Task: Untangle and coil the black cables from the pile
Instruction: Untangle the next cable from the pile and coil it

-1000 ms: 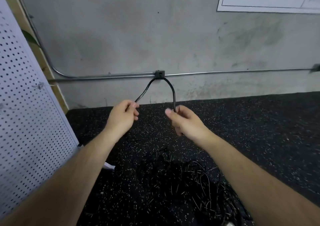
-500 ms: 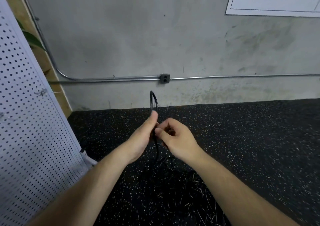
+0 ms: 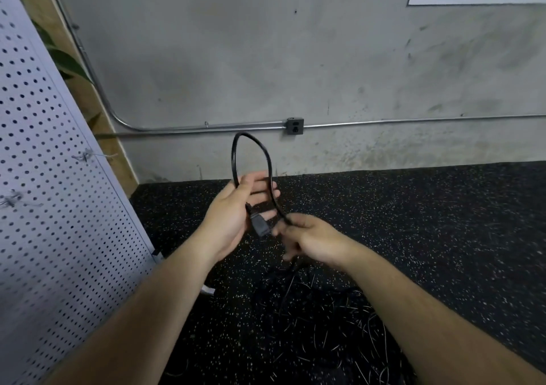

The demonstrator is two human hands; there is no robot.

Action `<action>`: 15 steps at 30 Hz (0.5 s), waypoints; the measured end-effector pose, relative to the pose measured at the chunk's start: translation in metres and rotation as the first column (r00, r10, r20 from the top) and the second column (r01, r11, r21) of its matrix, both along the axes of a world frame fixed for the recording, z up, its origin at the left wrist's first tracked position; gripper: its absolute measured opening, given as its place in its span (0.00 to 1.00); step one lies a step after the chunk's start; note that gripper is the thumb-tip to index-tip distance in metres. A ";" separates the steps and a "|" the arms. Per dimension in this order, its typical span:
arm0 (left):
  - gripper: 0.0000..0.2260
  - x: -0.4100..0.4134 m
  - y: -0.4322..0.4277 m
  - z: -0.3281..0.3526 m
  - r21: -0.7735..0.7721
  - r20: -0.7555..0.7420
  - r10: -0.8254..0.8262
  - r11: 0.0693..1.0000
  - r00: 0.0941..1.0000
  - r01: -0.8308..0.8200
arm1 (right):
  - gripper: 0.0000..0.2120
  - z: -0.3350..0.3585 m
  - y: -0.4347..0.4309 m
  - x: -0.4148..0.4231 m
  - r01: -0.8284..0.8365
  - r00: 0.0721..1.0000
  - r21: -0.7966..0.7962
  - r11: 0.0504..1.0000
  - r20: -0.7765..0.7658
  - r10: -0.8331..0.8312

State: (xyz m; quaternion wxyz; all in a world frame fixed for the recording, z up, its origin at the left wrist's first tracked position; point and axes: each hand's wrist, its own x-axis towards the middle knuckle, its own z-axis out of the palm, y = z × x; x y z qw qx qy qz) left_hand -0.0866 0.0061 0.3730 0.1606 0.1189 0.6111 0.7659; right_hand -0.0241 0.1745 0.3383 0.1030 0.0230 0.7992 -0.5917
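A black cable (image 3: 234,157) stands in a narrow upright loop between the two hands, held up in front of the concrete wall (image 3: 266,59). One side of the loop runs down into the left hand (image 3: 233,219), whose fingers are stretched out nearly straight. Its thumb seems to pin the cable against the palm, though the grip is partly hidden. The cable's black plug (image 3: 260,225) hangs just below that thumb, against the palm.

The other side of the loop drops into the right hand (image 3: 310,236), which is blurred and has its fingers curled round the cable. From under this hand the cable trails down to the tangled pile (image 3: 310,331) of black cables on the speckled rubber floor (image 3: 428,222).

A white perforated panel (image 3: 44,207) leans at the left. A metal conduit (image 3: 206,126) with a junction box (image 3: 294,126) runs along the wall.
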 end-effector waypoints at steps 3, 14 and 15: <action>0.14 -0.011 -0.010 -0.008 -0.224 -0.068 0.070 0.971 0.995 -0.083 | 0.11 0.013 0.013 -0.007 0.189 0.977 -0.123 0.974 -0.078 -0.199; 0.11 -0.004 -0.006 -0.010 -0.295 -0.212 0.029 0.951 0.977 -0.092 | 0.10 0.054 0.002 0.009 0.271 0.925 -0.485 0.832 -0.109 -0.365; 0.11 -0.001 -0.006 -0.008 -0.283 -0.250 0.025 0.954 0.968 -0.097 | 0.09 0.058 -0.001 0.012 0.261 0.930 -0.445 0.856 -0.122 -0.347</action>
